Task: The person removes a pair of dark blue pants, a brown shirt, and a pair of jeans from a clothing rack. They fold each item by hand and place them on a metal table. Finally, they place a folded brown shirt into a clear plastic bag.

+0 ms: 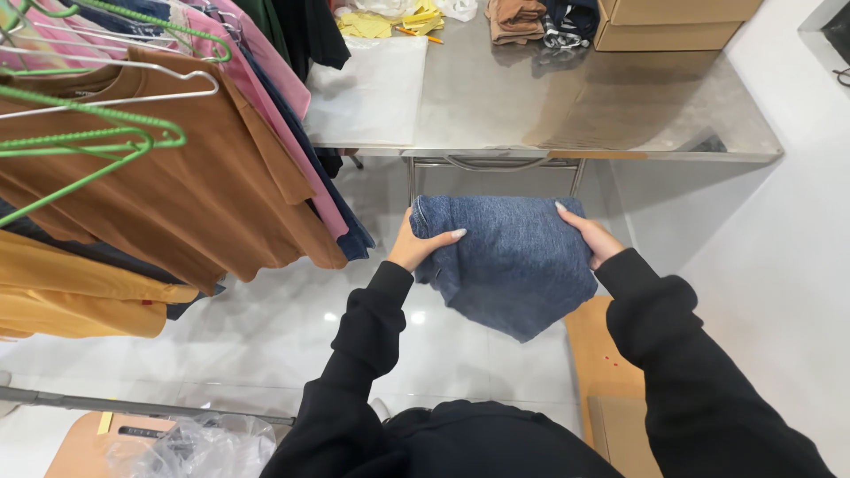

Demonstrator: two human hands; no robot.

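A folded blue denim garment (509,261) hangs in the air between both my hands, in front of a steel table (567,106). My left hand (416,243) grips its left edge, fingers curled over the top. My right hand (589,235) grips its right edge. Both arms wear black sleeves. The lower corner of the denim droops toward the floor.
A rack of hanging shirts (177,177) in brown, pink and yellow on green and white hangers fills the left. The table holds folded clothes (518,19), yellow paper and cardboard boxes (673,22). A wooden stool (606,372) stands at my right; clear plastic (204,447) lies lower left.
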